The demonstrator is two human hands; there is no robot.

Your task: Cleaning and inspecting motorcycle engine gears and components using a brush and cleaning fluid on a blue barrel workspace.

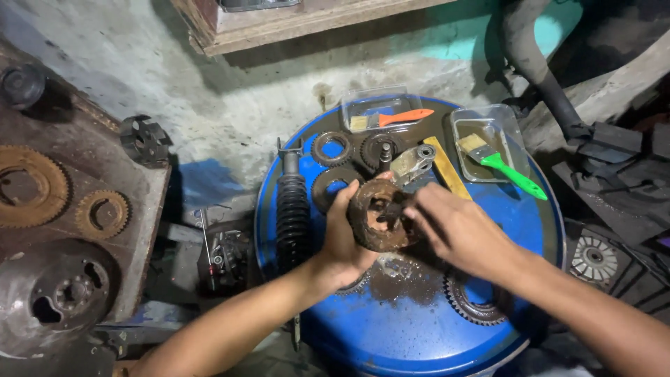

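Above the middle of the blue drum lid that serves as the surface (419, 335), both hands meet on a rusty round gear hub (380, 216). The left hand (343, 241) grasps it from the left, thumb curled over its rim and fingers behind. The right hand (457, 230) comes in from the right, its fingertips pressed to the hub's face; whether they pinch anything small there cannot be told.

Below the hands, a dark oily stain spreads on the surface, and a toothed ring (473, 301) lies flat near the right edge, partly under the right wrist. At the left edge a black coiled shock absorber (292, 209) lies lengthwise, just beside the left hand.

Beyond the hub, three dark gears (332, 148) sit close together, with a grey metal bracket (413, 163) and a yellow strip (447, 167) next to them. Along the far edge stand two clear trays: one holds an orange-handled brush (394, 119), the other a green-handled brush (504, 167).

Off the surface to the left, a rusty bench (84, 146) carries two orange sprockets (102, 213).
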